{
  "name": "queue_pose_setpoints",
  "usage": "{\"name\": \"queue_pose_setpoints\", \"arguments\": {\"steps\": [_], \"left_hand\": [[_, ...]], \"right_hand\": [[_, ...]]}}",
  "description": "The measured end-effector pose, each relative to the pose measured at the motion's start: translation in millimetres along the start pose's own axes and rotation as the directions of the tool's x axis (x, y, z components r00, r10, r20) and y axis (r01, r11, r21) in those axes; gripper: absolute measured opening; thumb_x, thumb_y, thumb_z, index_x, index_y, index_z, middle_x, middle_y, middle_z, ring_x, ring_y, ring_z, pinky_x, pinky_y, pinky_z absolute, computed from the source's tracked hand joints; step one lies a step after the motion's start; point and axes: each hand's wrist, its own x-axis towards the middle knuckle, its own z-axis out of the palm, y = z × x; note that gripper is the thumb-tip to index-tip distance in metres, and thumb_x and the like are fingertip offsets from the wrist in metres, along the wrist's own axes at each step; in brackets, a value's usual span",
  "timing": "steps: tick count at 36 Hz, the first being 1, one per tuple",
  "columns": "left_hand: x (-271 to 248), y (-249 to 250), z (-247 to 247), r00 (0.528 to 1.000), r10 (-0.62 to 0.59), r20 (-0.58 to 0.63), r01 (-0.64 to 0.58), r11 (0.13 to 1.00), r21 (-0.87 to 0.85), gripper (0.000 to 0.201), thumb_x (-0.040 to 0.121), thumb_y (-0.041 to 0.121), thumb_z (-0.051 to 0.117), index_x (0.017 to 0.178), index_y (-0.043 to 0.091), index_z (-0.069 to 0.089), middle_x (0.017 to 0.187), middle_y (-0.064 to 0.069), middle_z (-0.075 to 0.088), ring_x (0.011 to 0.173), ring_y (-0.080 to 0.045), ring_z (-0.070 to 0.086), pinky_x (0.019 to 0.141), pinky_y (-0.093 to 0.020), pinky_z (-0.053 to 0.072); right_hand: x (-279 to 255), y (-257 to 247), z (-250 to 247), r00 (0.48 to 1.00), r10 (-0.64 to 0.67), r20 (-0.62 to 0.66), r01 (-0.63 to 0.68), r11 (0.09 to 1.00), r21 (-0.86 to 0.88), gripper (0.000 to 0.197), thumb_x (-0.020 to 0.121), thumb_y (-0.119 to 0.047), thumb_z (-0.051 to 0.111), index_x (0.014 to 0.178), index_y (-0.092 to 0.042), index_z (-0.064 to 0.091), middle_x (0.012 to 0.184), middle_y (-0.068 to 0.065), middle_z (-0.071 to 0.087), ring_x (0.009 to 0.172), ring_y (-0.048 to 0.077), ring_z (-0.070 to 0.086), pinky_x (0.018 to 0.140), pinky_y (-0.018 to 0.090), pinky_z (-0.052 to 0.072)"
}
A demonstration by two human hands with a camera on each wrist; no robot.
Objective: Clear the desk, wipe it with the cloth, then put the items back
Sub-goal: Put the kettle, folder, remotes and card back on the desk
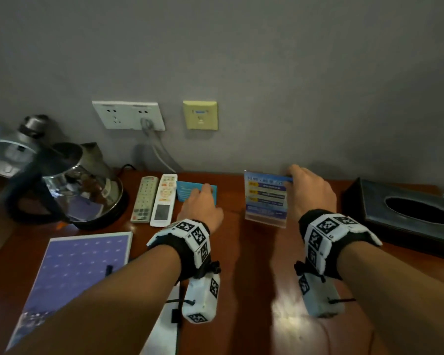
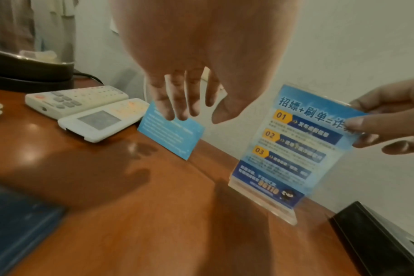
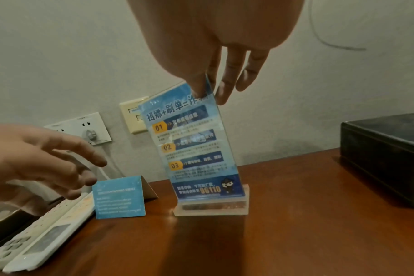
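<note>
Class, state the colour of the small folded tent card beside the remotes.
The tent card is light blue with white print, clearest in the right wrist view.

Just behind the left hand (image 1: 200, 207) and the right hand (image 1: 310, 193), each wrist wears a black fabric band (image 1: 190, 242) covered with white tiles printed with black square-code markers. Below each band hangs a white boxy camera unit (image 1: 203, 301) bearing more markers, fastened with thin black cords (image 1: 176, 301). The forearms are bare.
</note>
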Motion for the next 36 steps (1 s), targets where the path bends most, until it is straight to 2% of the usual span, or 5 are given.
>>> {"name": "queue_pose_setpoints", "arguments": {"steps": [9,14,22,28,36], "left_hand": [[53.4,-28.4,-10.3,0.970,0.162,-0.181,-0.121,0.968,0.222,0.055,0.087,0.022,0.066,0.136,0.022,0.041,0.129,-0.004,0.046,0.120,-0.024,0.043,0.098,-0.036,0.042],[72.6,-36.2,-6.4,0.961,0.233,-0.150,-0.163,0.912,0.376,0.066,0.086,0.024,0.068,0.143,0.027,0.036,0.134,-0.001,0.045,0.124,-0.023,0.039,0.101,-0.036,0.034],[88.2,-36.5,4.1,0.966,0.238,-0.104,-0.160,0.861,0.483,0.034,0.090,0.022,0.062,0.122,0.030,0.055,0.122,0.003,0.056,0.117,-0.021,0.047,0.100,-0.038,0.032],[98.6,-38.8,10.2,0.965,0.234,-0.121,-0.140,0.843,0.519,0.027,0.092,0.021,0.058,0.117,0.030,0.057,0.118,0.003,0.057,0.114,-0.022,0.048,0.096,-0.038,0.035],[117.2,-32.7,13.6,0.960,0.242,-0.143,-0.130,0.834,0.537,0.032,0.090,0.022,0.061,0.120,0.030,0.057,0.120,0.001,0.058,0.114,-0.023,0.048,0.094,-0.039,0.036]], "right_hand": [[49.1,-40.1,29.8,1.000,-0.001,0.019,0.001,1.000,0.024,0.004,0.097,-0.016,0.050,0.100,-0.014,0.052,0.102,0.007,0.062,0.088,0.034,0.060,0.072,0.040,0.045],[66.6,-41.2,42.5,1.000,0.002,0.026,-0.002,1.000,0.001,0.012,0.096,-0.012,0.050,0.106,-0.017,0.054,0.102,0.004,0.062,0.088,0.032,0.060,0.078,0.039,0.042],[81.2,-34.1,50.1,1.000,0.017,0.005,-0.018,0.999,0.028,0.017,0.093,-0.008,0.052,0.106,-0.018,0.054,0.104,0.005,0.060,0.090,0.032,0.060,0.078,0.039,0.043],[87.6,-33.7,53.7,1.000,0.003,-0.005,-0.002,0.999,0.052,0.019,0.090,-0.006,0.057,0.104,-0.016,0.049,0.101,0.007,0.055,0.085,0.034,0.058,0.066,0.037,0.037],[84.8,-27.3,58.4,0.999,0.006,0.035,-0.009,0.994,0.107,0.028,0.087,-0.002,0.057,0.109,-0.016,0.049,0.103,0.006,0.057,0.092,0.035,0.057,0.074,0.039,0.037]]}}
